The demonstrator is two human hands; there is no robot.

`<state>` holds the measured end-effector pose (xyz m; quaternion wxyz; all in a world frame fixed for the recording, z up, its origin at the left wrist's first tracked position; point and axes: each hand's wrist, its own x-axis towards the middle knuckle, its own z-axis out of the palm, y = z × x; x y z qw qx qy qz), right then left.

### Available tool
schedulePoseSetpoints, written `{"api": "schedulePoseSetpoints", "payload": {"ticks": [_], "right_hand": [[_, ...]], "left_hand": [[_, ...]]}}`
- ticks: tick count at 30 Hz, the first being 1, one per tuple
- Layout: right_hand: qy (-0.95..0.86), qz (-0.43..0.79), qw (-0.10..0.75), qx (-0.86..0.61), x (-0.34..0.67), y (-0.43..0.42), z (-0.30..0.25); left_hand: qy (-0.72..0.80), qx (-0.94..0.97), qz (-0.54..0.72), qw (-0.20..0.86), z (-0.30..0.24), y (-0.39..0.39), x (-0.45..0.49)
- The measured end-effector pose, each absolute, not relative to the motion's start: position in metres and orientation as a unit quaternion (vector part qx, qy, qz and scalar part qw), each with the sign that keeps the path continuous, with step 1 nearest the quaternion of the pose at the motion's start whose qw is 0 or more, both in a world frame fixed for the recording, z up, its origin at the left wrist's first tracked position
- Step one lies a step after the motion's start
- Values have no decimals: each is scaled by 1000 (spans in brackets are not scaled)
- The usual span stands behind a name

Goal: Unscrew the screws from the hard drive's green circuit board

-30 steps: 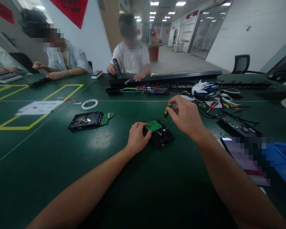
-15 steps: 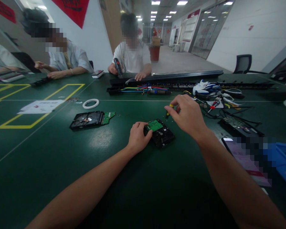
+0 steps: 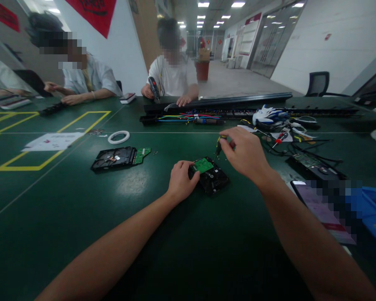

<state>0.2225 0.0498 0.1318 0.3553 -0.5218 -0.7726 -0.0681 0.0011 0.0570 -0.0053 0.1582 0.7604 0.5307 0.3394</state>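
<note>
A black hard drive (image 3: 213,179) with a green circuit board (image 3: 202,165) on top lies on the green table (image 3: 144,234) in front of me. My left hand (image 3: 181,181) grips the drive's near left corner, fingers curled on its edge. Just beyond the drive, my right hand (image 3: 245,153) pinches a small yellow-and-black screwdriver (image 3: 219,145), tip pointing down at the table behind the drive.
A second opened hard drive (image 3: 117,157) lies to the left, a white tape ring (image 3: 118,136) behind it. Cables, gloves and tools (image 3: 278,121) crowd the right. A phone (image 3: 319,211) and blue bin (image 3: 374,215) sit near right. Two people sit across the table.
My right hand has turned the screwdriver between its fingers and shifted slightly; the left hand and the drive have stayed put.
</note>
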Motion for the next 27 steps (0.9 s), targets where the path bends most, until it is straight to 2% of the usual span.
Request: {"api": "schedulePoseSetpoints", "payload": {"ticks": [6,27], "right_hand": [[-753,-74,384,-528,223,49,132],[-759,-70,390,-516,224,51,132]], "left_hand": [[531,759,338,165,-4,57,2],[533,758,341,160,-7,58,1]]}}
